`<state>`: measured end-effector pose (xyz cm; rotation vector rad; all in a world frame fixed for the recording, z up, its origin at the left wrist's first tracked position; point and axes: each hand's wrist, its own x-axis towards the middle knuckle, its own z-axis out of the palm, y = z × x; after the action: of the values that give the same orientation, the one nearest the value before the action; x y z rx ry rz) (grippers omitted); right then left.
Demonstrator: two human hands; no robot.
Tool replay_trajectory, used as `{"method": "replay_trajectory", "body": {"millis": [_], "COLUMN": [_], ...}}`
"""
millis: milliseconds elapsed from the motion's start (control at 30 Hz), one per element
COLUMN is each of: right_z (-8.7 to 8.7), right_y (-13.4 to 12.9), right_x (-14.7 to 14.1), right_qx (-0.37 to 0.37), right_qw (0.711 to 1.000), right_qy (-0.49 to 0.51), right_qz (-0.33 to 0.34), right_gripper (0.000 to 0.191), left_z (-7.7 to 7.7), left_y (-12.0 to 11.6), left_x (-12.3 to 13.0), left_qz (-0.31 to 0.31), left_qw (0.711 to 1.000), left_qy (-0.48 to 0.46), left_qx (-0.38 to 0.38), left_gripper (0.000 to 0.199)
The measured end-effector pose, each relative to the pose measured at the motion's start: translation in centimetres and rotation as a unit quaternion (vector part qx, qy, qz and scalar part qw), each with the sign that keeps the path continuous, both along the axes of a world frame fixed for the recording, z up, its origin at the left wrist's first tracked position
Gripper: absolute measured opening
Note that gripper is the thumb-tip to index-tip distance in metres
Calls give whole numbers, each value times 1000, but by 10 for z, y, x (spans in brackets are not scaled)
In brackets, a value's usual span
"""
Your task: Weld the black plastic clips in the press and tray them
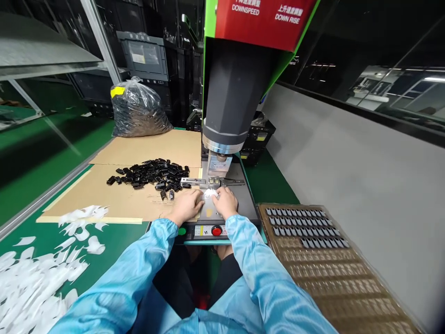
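Note:
Both hands rest low on the grey machine plate (241, 199), below the press head (227, 93). A small white piece (210, 193) lies between them. My left hand (187, 205) is at its left, fingers bent together near its edge; what they pinch is too small to tell. My right hand (225, 202) touches its right side with closed fingertips. Just beyond the fingers sits a metal fixture (214, 181) with flat metal arms on both sides. Black parts (153, 174) are piled on cardboard (118, 199) to the left.
White curved pieces (38, 283) spread over the green table at the left. A filled plastic bag (139, 109) stands behind the cardboard. At the right is a tray (313, 260) with rows of grey parts. Green and red buttons (216, 230) line the machine's front edge.

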<state>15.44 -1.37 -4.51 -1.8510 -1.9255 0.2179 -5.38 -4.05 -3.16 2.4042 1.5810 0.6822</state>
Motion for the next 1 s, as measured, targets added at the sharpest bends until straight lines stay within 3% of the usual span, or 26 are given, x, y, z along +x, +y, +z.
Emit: {"method": "replay_trajectory", "body": {"millis": [100,233,367,467,567,700,833,1000], "right_z": [-2,-5,-6,-4,1,8,12,19], "right_y": [-3,-11,-16,-11,4,22,20,11], "right_x": [2,12,21,23,21,18,12,3], "right_qx": [10,29,67,77,124,159,133,95], "right_qw": [1000,998,992,990,990,986,981,976], "right_qy": [4,51,110,116,63,-43,-124,-183], "right_qz": [6,18,18,2,-3,25,69,66], "right_gripper": [13,3,6,11,20,29,35,47], "left_z": [-7,-13,-4,9,16,14,10,13], "left_y": [9,3,-2,9,32,53,53,47], "left_x": [10,8,1,8,26,49,59,63], "left_qz": [5,-13,-14,14,41,76,70,58], "left_qw": [999,999,999,994,993,995,993,990], "left_qy": [38,38,-34,-89,-77,-3,58,108], "left_qx": [5,23,28,62,82,70,79,69], "left_gripper": [20,21,22,25,26,30,37,42]}}
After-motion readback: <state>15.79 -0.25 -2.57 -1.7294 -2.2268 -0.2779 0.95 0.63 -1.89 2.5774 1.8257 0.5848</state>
